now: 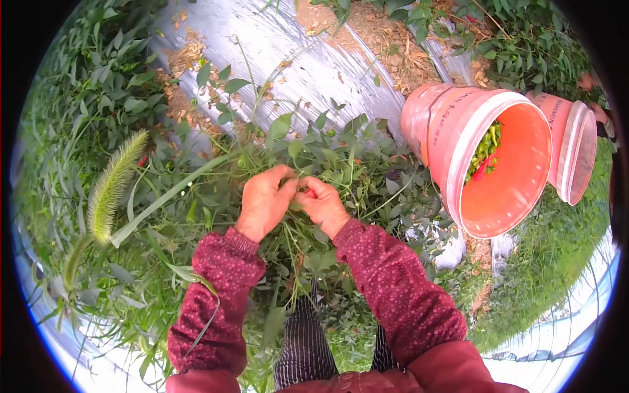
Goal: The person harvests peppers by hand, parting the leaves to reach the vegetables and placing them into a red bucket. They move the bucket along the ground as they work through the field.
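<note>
My left hand [263,202] and my right hand [324,207] meet over a leafy pepper plant [341,157]. A bit of a red chili pepper [310,193] shows between the curled fingers of my right hand. The fingers of my left hand are pinched together among the stems, touching the right fingertips; what they grip is hidden. Off to the right, a large pink bucket [432,124] tilts toward me, with green and red peppers [483,154] lying inside it.
Behind the bucket stands a second pink bucket [567,118], near part of another person's hand [597,112] at the right edge. A bristly grass head [116,187] rises at left. Silvery plastic mulch [288,59] and bare soil [386,49] lie beyond the plants.
</note>
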Demonstrator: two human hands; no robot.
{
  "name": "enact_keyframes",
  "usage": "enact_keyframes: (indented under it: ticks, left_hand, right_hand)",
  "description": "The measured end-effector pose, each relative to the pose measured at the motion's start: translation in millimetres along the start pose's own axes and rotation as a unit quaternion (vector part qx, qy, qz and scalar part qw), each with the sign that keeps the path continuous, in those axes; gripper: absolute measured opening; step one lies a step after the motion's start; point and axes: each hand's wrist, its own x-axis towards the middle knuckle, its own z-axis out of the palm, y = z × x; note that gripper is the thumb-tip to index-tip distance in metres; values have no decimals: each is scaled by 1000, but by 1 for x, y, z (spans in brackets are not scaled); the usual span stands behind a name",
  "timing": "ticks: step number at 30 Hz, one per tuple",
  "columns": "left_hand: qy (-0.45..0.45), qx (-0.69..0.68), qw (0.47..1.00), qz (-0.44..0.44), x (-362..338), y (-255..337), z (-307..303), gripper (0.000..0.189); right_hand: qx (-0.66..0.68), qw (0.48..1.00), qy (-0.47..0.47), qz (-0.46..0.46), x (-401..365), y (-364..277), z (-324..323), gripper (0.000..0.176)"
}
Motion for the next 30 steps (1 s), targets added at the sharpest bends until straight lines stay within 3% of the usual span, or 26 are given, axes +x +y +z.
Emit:
enact_keyframes:
  ticks: [4,5,8,10,12,14,15,16,17,18,20,21,22,23,24,25,27,30]
  left_hand:
    - [-16,108,994,-12,-6,8,1,20]
    - [-29,101,994,-19,-5,8,0,18]
    - [17,48,997,61,-4,1,5,16]
    - [-19,-29,998,56,-9,9,5,15]
    - [-12,-89,983,163,-16,34,3,12]
    - [-103,-153,975,120,-11,37,4,26]
    - [-103,-165,977,82,-6,44,-2,30]
    - [-102,-178,978,48,4,50,-8,33]
    - [-69,-300,951,18,15,51,-20,33]
    - [-59,-299,952,-16,24,51,-39,28]
    - [3,-127,991,31,53,15,-64,21]
    - [63,96,991,72,64,-7,-73,28]
    - [62,98,991,72,67,-18,-79,28]
    - [-17,328,939,102,69,-26,-83,33]
    - [-96,535,830,126,70,-33,-86,40]
    - [-97,535,830,128,68,-42,-84,40]
    - [-230,503,821,138,63,-54,-78,44]
    - [-227,523,813,123,61,-59,-73,35]
  right_hand:
    - [-33,999,-21,31,-2,-9,-5,12]
    - [-33,999,-15,-32,2,3,-4,12]
    - [23,999,19,-21,5,7,-5,14]
    - [-7,998,1,-55,4,13,-17,15]
    - [156,985,22,-75,14,35,-18,14]
    - [299,954,-25,26,4,2,-13,11]
    - [109,994,-20,4,3,8,-15,11]
    - [-86,996,-13,-22,3,13,-17,12]
    - [-83,996,-15,-24,5,11,-17,12]
    - [-65,998,4,12,5,10,-16,12]
    - [-45,997,22,50,3,14,-16,12]
    - [-29,999,21,27,3,16,-16,12]
    - [-13,1000,20,3,3,18,-15,12]
    - [-11,1000,19,2,4,18,-15,12]
    - [-33,999,11,11,3,18,-15,13]
    - [-56,998,5,20,2,18,-17,13]
    - [-59,998,7,25,0,13,-17,14]
    - [-40,999,5,35,-1,18,-15,15]
